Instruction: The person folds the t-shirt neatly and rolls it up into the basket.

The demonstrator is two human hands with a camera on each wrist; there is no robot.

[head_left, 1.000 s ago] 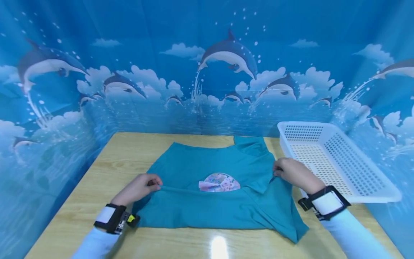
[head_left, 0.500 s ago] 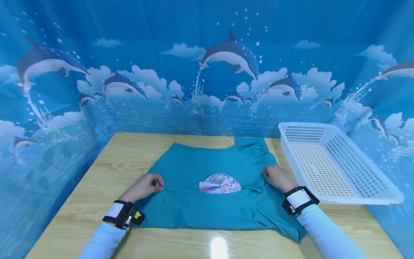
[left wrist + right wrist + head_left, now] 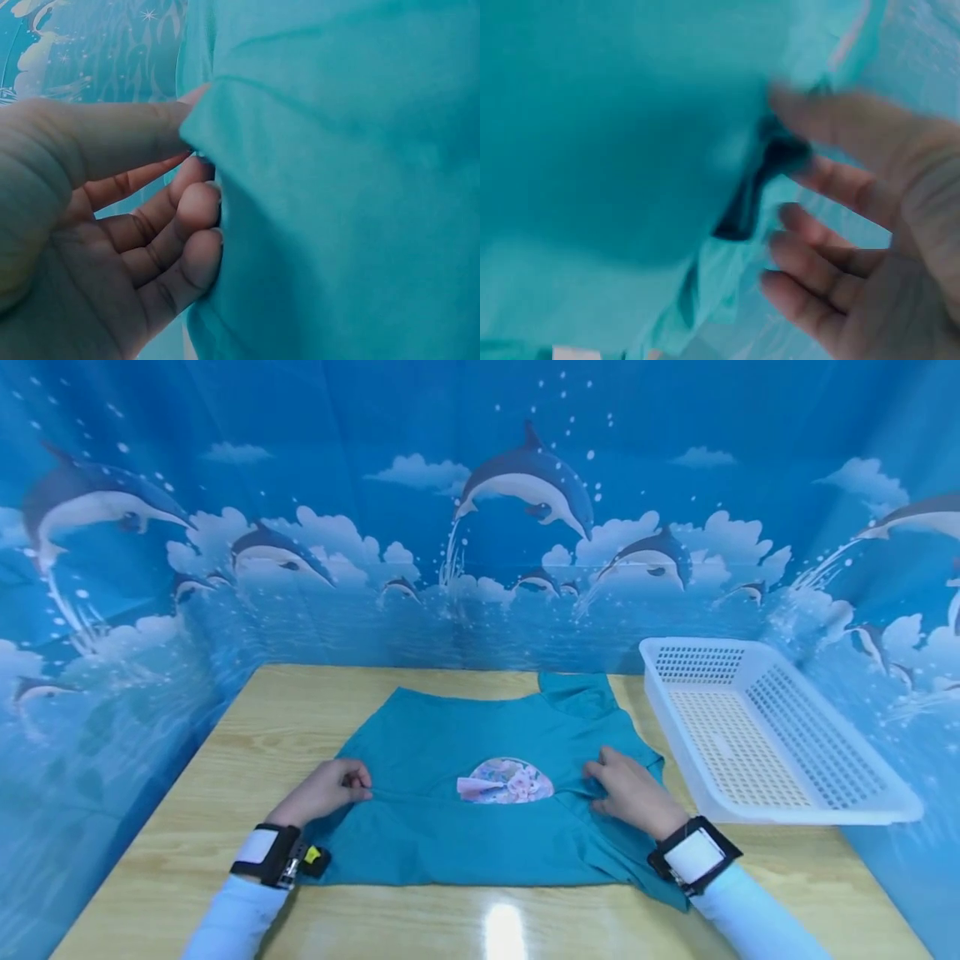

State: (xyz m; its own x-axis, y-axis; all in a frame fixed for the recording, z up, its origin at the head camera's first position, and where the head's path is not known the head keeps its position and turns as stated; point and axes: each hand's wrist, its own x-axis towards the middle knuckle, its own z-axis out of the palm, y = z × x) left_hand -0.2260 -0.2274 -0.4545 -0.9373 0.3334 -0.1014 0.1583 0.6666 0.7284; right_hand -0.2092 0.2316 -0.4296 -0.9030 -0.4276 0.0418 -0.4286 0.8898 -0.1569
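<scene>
A teal T-shirt (image 3: 442, 739) lies spread on the table, one sleeve (image 3: 577, 691) sticking out at the far side. Its pink and lilac printed patch (image 3: 513, 783) shows in the middle, cut off below by a crosswise fold. My left hand (image 3: 324, 789) pinches the shirt's left edge; the left wrist view shows the cloth (image 3: 322, 165) between thumb and forefinger. On the right side of the shirt, my right hand (image 3: 632, 792) has its fingers spread. Blurred in the right wrist view, the thumb (image 3: 832, 120) and fingers stand apart beside a dark crease in the cloth.
A white perforated plastic basket (image 3: 678, 760) stands on the right of the wooden table (image 3: 247, 718). Blue curtains with dolphins (image 3: 525, 485) hang behind and along both sides.
My right hand has moved left over the shirt and spread its fingers, releasing the cloth it held. The shirt's right-hand flap was drawn inward. My left hand keeps its pinch.
</scene>
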